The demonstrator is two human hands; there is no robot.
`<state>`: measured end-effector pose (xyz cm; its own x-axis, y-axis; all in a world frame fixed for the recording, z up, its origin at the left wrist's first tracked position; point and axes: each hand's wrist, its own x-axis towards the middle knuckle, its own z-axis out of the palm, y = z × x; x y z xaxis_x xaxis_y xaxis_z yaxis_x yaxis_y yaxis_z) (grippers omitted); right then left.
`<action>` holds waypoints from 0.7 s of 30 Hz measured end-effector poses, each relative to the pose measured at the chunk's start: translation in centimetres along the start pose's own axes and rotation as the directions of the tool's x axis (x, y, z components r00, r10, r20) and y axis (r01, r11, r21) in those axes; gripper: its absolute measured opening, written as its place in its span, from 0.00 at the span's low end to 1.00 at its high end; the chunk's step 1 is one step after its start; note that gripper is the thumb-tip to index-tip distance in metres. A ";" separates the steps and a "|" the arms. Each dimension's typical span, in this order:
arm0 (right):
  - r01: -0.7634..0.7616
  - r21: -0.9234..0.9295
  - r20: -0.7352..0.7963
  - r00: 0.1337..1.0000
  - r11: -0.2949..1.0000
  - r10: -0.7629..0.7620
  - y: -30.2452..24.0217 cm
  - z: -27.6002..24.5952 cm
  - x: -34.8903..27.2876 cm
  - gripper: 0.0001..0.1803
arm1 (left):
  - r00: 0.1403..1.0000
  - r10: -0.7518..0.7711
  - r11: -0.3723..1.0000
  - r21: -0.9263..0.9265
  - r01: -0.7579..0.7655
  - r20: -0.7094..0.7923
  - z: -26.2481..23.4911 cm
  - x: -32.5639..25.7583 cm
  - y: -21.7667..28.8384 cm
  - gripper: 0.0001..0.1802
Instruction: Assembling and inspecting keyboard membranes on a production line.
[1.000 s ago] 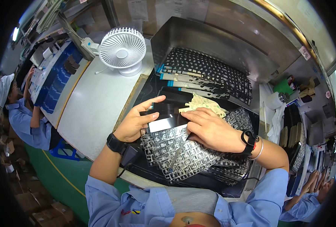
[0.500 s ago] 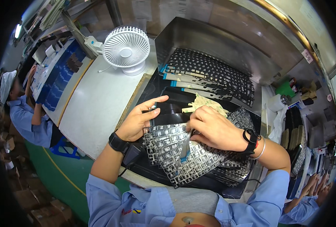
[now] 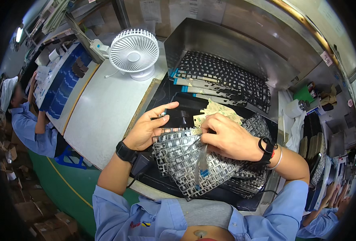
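left hand [image 3: 148, 128] open, fingers spread, steadying perforated silvery metal grid [image 3: 186, 160]; right hand [image 3: 226, 136] pinching its top edge.

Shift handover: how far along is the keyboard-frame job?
Done: not clear; some metal frames lie under the top one. In hand: left hand steadies the top metal frame; right hand works its upper edge. Left: black frames stacked behind, untouched.

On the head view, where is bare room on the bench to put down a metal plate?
The pale grey table top is bare between the white round desk fan and the left hand. The black work mat is crowded: silver perforated metal plates under both hands, the right hand, and a fanned stack of black plates behind.
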<state>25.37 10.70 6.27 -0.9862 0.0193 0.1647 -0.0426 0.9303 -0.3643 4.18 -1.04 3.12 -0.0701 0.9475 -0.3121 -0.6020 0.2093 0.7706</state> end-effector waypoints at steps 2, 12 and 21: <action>0.135 0.015 -0.030 0.991 0.991 -0.134 0.3 0.2 -0.2 0.13 | 0.996 0.012 1.000 0.002 -0.013 0.092 -1.7 0.3 -0.5 0.23; 0.064 -0.068 -0.099 0.993 0.996 -0.070 0.5 0.6 -0.4 0.13 | 0.992 0.076 0.985 0.145 -0.091 0.103 -2.0 0.7 -1.0 0.22; 0.022 -0.113 0.028 0.999 0.993 -0.019 0.4 0.0 -0.8 0.13 | 0.963 0.193 0.845 0.467 -0.261 0.189 -1.5 0.3 -0.9 0.36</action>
<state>26.14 11.03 6.01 -0.9892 -0.0082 0.1461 -0.0456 0.9660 -0.2546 3.47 -1.30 1.50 -0.0332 0.9983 -0.0469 -0.1191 0.0427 0.9920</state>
